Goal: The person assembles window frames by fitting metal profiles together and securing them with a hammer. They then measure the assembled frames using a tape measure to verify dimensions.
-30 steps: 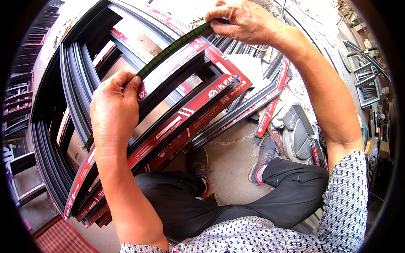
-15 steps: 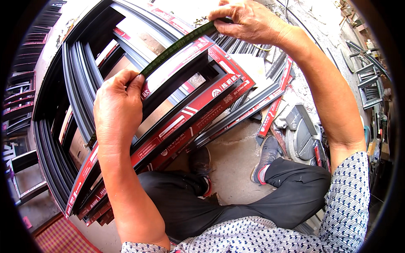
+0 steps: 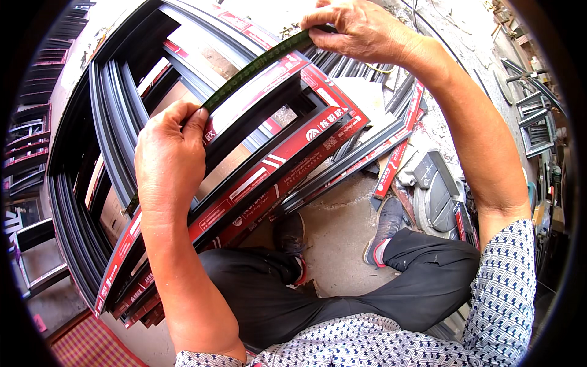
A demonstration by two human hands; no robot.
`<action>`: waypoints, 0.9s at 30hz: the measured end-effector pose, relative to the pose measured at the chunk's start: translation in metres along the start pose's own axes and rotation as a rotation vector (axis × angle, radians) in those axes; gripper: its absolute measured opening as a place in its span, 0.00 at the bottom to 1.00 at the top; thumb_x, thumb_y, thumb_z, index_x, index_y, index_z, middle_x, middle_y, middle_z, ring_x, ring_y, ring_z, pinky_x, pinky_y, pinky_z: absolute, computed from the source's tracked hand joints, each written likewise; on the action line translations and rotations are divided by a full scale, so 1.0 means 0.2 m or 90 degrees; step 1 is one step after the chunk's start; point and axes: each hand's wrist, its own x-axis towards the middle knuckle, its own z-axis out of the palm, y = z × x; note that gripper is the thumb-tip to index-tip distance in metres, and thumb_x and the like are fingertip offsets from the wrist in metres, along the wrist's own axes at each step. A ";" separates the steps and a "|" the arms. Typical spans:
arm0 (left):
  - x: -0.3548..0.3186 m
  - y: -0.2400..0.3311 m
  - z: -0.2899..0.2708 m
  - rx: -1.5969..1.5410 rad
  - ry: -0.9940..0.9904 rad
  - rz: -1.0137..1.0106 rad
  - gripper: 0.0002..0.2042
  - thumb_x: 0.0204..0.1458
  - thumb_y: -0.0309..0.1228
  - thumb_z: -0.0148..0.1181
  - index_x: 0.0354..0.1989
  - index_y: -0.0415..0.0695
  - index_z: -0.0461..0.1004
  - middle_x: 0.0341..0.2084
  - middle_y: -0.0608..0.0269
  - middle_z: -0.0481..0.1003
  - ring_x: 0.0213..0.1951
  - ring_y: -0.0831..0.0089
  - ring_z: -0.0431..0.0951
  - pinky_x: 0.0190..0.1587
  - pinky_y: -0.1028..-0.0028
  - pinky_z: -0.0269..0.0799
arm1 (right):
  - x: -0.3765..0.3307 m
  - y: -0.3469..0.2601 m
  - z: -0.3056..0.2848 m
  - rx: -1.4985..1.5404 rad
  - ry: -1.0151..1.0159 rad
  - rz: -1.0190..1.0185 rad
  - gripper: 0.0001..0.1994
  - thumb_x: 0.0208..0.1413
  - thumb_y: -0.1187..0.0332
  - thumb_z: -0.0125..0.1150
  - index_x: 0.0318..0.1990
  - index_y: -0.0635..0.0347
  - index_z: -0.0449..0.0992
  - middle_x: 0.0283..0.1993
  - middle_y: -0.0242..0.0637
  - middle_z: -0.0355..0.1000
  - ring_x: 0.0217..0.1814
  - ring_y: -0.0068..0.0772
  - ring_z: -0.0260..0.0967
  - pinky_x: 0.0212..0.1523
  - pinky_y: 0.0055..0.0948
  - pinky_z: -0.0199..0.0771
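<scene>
A dark green measuring tape (image 3: 257, 67) with pale markings is stretched between my two hands, slanting up to the right. My left hand (image 3: 171, 150) pinches its lower stretch between thumb and fingers, above the stacked frames. At the top, my right hand (image 3: 348, 27) grips the other stretch, thumb underneath and fingers over it. Beneath the tape lies a stack of dark metal window frames (image 3: 269, 168), partly wrapped in red-and-white film. My left hand and forearm cover part of the stack's near side.
Loose dark metal profiles (image 3: 354, 162) lie right of the stack, beside a grey round-based machine (image 3: 435, 205). My shoes rest on the concrete floor (image 3: 342, 257). More frames (image 3: 538, 122) stand at the far right and along the left. A checked cloth (image 3: 95, 342) is at lower left.
Both hands stay almost in place, shifting only very slightly. The tape remains stretched between them.
</scene>
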 end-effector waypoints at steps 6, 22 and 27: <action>0.00 -0.02 0.00 0.000 0.006 0.008 0.11 0.64 0.36 0.62 0.40 0.41 0.84 0.24 0.52 0.79 0.27 0.61 0.80 0.37 0.63 0.74 | 0.00 -0.05 -0.02 0.006 -0.026 0.044 0.13 0.65 0.59 0.57 0.49 0.53 0.82 0.34 0.46 0.80 0.37 0.48 0.80 0.43 0.42 0.78; -0.06 0.10 0.02 0.017 0.101 0.134 0.09 0.64 0.34 0.62 0.37 0.41 0.81 0.30 0.52 0.80 0.35 0.50 0.81 0.40 0.60 0.75 | -0.08 0.08 -0.05 -0.078 0.134 -0.114 0.10 0.62 0.64 0.61 0.45 0.58 0.83 0.43 0.48 0.77 0.51 0.52 0.76 0.53 0.46 0.76; -0.12 0.11 0.06 0.086 0.145 0.248 0.07 0.62 0.30 0.63 0.37 0.38 0.79 0.30 0.53 0.79 0.34 0.50 0.80 0.40 0.61 0.74 | -0.20 0.02 -0.03 0.039 0.119 -0.051 0.08 0.59 0.67 0.66 0.44 0.57 0.83 0.38 0.43 0.74 0.44 0.47 0.73 0.45 0.41 0.75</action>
